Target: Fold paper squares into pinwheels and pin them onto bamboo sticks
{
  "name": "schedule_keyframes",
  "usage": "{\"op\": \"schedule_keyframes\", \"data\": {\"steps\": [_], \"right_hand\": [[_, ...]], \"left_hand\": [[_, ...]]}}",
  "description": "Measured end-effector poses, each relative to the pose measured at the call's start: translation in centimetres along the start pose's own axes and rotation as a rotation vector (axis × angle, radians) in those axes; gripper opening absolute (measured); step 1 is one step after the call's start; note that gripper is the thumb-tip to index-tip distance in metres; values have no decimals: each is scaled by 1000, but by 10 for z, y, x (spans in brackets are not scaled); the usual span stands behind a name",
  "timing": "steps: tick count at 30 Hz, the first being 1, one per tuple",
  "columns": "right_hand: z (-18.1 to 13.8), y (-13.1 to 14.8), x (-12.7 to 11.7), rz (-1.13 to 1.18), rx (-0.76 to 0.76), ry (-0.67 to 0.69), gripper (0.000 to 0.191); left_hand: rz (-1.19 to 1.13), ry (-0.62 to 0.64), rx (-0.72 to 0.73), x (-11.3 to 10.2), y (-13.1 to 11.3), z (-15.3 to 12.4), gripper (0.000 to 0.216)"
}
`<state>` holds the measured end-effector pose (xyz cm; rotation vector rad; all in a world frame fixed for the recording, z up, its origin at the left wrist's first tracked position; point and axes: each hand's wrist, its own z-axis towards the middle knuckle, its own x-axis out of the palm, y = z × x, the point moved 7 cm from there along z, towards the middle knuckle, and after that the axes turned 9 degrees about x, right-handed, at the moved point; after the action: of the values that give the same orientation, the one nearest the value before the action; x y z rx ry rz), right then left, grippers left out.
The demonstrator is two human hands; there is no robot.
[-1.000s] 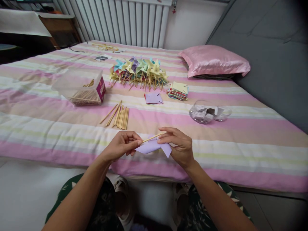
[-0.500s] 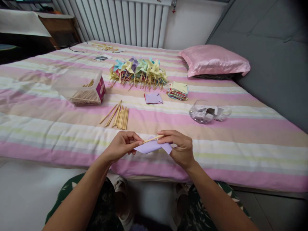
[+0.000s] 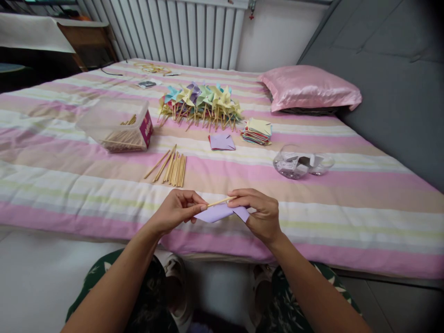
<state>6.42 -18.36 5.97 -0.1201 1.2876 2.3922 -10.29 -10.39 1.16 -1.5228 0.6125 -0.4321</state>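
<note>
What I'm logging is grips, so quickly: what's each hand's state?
Left hand: closed, holding one end of the stick.
Right hand: closed, holding the purple paper and stick's other end.

White radiator [image 3: 209, 37] along pale wall [image 3: 277, 41]; grey headboard [image 3: 391, 69] beside striped bed [image 3: 333, 199].

The slim tan wooden stick [image 3: 220, 202] lies flatter than a second ago, nearer three o'clock than two; the folded lilac paper [image 3: 215, 213] shows its flap [image 3: 242, 213] swung up from five o'clock to about four.
</note>
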Motion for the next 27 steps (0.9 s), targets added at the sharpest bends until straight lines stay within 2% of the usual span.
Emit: {"op": "schedule_keyframes", "data": {"steps": [27], "right_hand": [[1, 5, -1, -41, 20, -35, 15]], "left_hand": [[-90, 28, 6, 5, -2, 0, 30]]}}
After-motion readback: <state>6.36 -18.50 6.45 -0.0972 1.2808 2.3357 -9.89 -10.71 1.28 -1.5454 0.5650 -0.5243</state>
